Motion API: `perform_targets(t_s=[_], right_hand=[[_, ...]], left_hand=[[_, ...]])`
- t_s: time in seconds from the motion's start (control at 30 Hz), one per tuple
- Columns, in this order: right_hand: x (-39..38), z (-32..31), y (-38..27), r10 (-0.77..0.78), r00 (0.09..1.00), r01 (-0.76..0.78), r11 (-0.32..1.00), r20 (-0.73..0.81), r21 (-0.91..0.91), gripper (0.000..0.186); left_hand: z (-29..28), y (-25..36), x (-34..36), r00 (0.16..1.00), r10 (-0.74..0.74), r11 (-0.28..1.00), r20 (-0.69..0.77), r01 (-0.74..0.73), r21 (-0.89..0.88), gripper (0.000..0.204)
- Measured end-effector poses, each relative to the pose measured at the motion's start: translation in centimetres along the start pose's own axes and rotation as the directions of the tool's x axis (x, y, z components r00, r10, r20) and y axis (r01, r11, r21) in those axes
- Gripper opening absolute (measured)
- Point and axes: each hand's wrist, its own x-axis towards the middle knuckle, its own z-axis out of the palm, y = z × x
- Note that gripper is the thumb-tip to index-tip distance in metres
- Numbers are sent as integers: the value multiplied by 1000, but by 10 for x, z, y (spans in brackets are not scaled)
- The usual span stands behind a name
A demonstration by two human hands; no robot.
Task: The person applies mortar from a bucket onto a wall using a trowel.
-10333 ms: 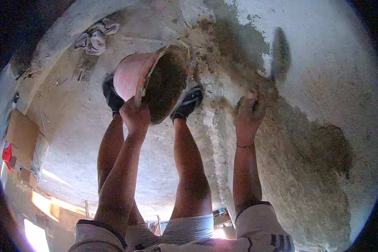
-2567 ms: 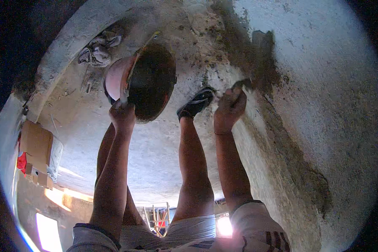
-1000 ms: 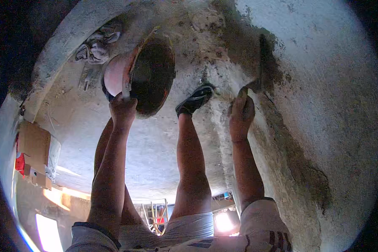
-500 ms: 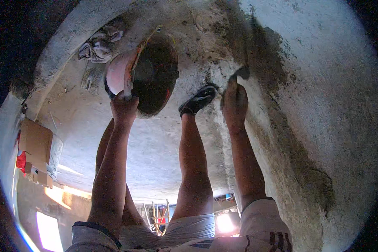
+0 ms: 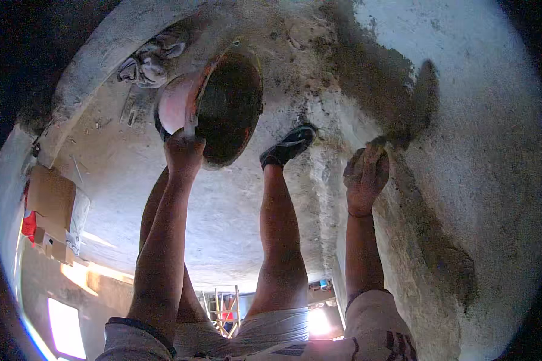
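The left hand (image 5: 184,155) grips the bucket (image 5: 177,103). Right of the bucket, the right hand (image 5: 366,174), nearer the wall (image 5: 494,150), clasps a trowel (image 5: 425,99), blade pointing forward.

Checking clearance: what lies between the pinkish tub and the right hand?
In the head view, the person's dark shoe lies between the pinkish tub and the right hand, with floor showing either side of it.

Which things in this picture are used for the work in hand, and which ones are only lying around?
In use:
pink bucket, held by the left hand
dark trowel-like tool, in the right hand
wall with dark patches

Just lying around:
crumpled cloth
cardboard box
red item beside it
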Motion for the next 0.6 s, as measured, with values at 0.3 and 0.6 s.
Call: perform_targets(t_s=[0.3, 0.6], right_hand=[[72, -8, 61, -182, 913, 350, 809, 365, -473, 19], [42, -28, 29, -83, 989, 101, 983, 120, -151, 27]], left_hand=[[-8, 22, 3, 997, -81, 997, 18, 81, 2, 16], [-8, 25, 3, 991, -128, 990, 38, 129, -47, 17]])
